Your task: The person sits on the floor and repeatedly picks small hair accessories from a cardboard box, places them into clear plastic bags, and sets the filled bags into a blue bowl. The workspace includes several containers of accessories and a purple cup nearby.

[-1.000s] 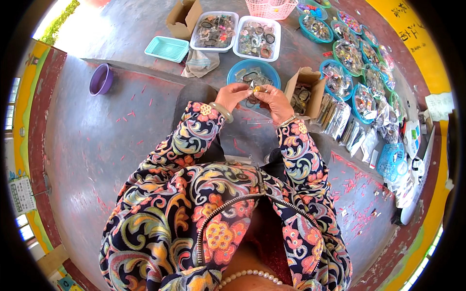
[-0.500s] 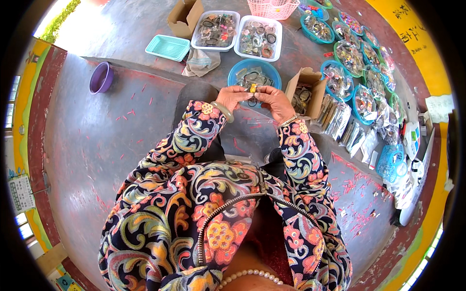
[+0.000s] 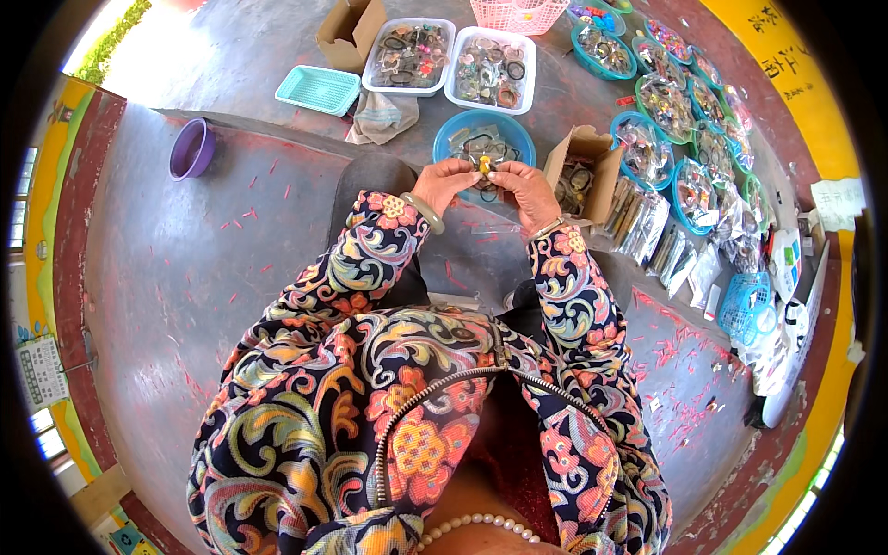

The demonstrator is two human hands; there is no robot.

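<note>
My left hand (image 3: 446, 184) and my right hand (image 3: 525, 193) meet in front of me, fingertips pinched from both sides on a small yellow charm (image 3: 485, 165). A thin dark cord loop (image 3: 488, 195) hangs just below the fingers and seems to belong to the charm. Directly behind the hands stands a round blue basin (image 3: 441, 139) with dark loops and clear plastic bags in it. Right of my right hand is an open cardboard box (image 3: 605, 176) holding more bagged pieces.
Two white tubs (image 3: 530, 97) of bands and trinkets stand farther back, beside a turquoise basket (image 3: 319, 91) and a grey cloth (image 3: 383, 118). Round baskets (image 3: 638, 153) of packaged goods crowd the right. A purple basin (image 3: 191, 150) sits at left. Red scraps litter the floor.
The yellow charm sits slightly differently between my fingertips, and the fingers have shifted a little. Both hands stay in nearly the same place.
</note>
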